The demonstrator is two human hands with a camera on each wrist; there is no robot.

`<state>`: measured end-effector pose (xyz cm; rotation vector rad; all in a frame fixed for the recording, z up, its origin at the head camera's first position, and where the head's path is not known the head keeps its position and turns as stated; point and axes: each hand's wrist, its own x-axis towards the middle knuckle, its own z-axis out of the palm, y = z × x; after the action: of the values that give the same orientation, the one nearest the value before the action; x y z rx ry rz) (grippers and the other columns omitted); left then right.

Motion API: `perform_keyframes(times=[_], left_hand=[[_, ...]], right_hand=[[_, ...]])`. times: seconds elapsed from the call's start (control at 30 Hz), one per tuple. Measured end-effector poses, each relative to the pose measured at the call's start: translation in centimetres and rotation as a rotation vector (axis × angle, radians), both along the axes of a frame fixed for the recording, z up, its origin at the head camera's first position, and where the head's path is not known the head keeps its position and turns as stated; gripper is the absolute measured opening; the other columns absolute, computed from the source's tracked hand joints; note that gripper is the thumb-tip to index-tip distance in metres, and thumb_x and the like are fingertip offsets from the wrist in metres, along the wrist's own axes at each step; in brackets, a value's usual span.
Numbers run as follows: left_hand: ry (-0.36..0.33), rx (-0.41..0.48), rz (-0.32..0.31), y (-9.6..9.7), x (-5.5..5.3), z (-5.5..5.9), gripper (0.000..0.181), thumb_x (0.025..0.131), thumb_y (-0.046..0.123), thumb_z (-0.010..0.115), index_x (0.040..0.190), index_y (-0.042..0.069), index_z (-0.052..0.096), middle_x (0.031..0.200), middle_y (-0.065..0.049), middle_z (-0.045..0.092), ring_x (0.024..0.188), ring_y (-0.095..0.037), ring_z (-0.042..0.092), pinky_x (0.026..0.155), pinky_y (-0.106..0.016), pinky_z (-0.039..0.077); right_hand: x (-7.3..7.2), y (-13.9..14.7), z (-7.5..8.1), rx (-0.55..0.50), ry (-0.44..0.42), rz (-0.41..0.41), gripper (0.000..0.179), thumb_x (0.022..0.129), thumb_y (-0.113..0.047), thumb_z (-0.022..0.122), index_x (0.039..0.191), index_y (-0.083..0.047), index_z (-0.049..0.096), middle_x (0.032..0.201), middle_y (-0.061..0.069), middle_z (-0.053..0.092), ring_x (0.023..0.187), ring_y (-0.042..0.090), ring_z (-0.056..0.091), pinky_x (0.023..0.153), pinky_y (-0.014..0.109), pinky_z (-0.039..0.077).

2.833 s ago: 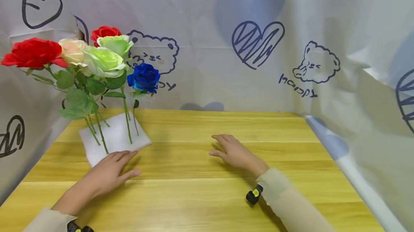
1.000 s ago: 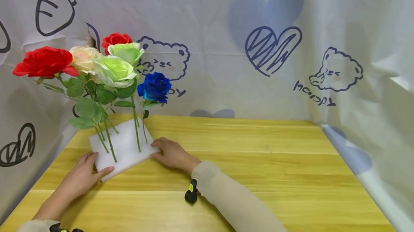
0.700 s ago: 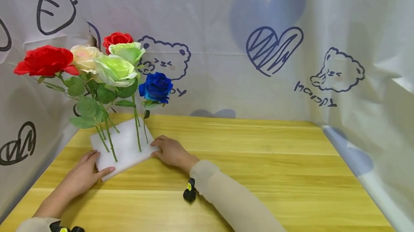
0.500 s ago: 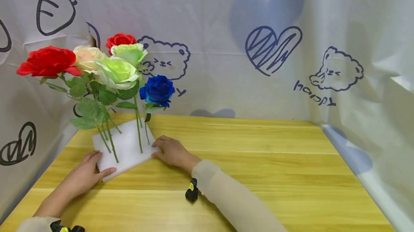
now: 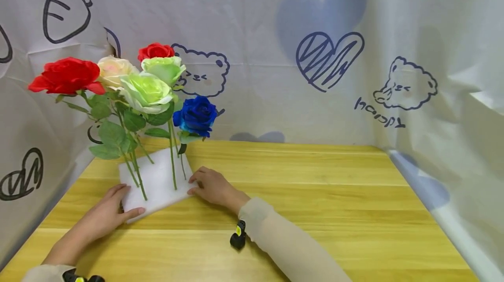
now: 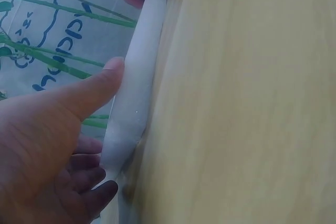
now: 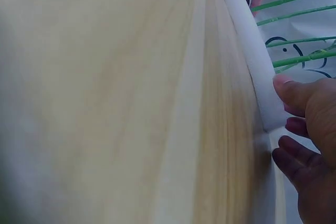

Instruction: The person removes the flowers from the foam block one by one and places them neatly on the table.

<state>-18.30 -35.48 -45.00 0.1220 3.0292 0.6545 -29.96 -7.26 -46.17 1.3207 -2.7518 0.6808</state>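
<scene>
Near the bottom edge, a black wrist-worn device with a yellow spot (image 5: 80,279) is showing at the left cuff. Just beyond, the left hand (image 5: 103,215) is holding a white, flat, foam-like slab (image 5: 163,196) at its near left corner, thumb and fingers spreading apart along two edges. The right hand (image 5: 214,186) is gripping the slab's right corner, thumb and fingers lying closer together.

The slab is lying askew on a yellow wood-grained tabletop (image 5: 334,212), left of the middle, its near edge slanting. Tabletop is extending between the forearms, and its widest stretch is running rightward from the right hand; the strip toward the left wall is narrower. Six roses are standing in the slab on thin green stems: two red (image 5: 67,76), one cream (image 5: 114,72), two pale green (image 5: 145,92), one blue (image 5: 197,116). The larger red head is overhanging the left edge.

Farthest, a pale sheet wall (image 5: 252,98) is bearing marker drawings and handwritten "happy" (image 5: 379,113); behind the blue rose, other lettering is mostly hiding.
</scene>
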Motion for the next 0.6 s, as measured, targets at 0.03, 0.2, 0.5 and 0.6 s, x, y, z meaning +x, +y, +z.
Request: perform_keyframes(times=[0.03, 0.2, 0.5, 0.6], left_hand=[[-0.001, -0.002, -0.005, 0.1, 0.0, 0.0, 0.100, 0.089, 0.057, 0.064, 0.139, -0.022, 0.030, 0.139, -0.045, 0.025, 0.123, -0.062, 0.033, 0.096, -0.069, 0.035], [0.005, -0.005, -0.032, 0.4, 0.3, -0.1, 0.097, 0.089, 0.055, 0.065, 0.138, -0.022, 0.032, 0.139, -0.045, 0.026, 0.122, -0.061, 0.035, 0.095, -0.067, 0.037], [0.016, 0.002, -0.073, 1.5, 0.7, 0.2, 0.095, 0.087, 0.054, 0.067, 0.138, -0.020, 0.036, 0.139, -0.043, 0.029, 0.122, -0.060, 0.037, 0.095, -0.067, 0.038], [0.035, 0.002, -0.091, 1.9, 0.8, 0.2, 0.093, 0.087, 0.053, 0.068, 0.137, -0.019, 0.037, 0.139, -0.042, 0.030, 0.122, -0.059, 0.038, 0.095, -0.066, 0.038]], right_hand=[[0.2, 0.1, 0.1, -0.001, -0.018, -0.006, 0.031, 0.094, -0.035, 0.067, 0.115, -0.012, 0.069, 0.110, 0.000, 0.060, 0.085, 0.009, 0.052, 0.086, 0.018, 0.046], [0.8, 0.9, 0.3, 0.018, -0.016, -0.010, 0.036, 0.094, -0.037, 0.066, 0.121, -0.014, 0.069, 0.112, -0.001, 0.061, 0.090, 0.009, 0.055, 0.087, 0.017, 0.046], [1.4, 2.6, 0.8, 0.087, 0.073, 0.046, 0.034, 0.094, -0.038, 0.066, 0.117, -0.013, 0.072, 0.114, -0.002, 0.063, 0.106, 0.011, 0.058, 0.095, 0.019, 0.044], [1.7, 3.1, 0.8, 0.118, 0.091, 0.061, 0.035, 0.095, -0.038, 0.065, 0.118, -0.012, 0.072, 0.122, -0.001, 0.063, 0.113, 0.011, 0.057, 0.099, 0.019, 0.042]])
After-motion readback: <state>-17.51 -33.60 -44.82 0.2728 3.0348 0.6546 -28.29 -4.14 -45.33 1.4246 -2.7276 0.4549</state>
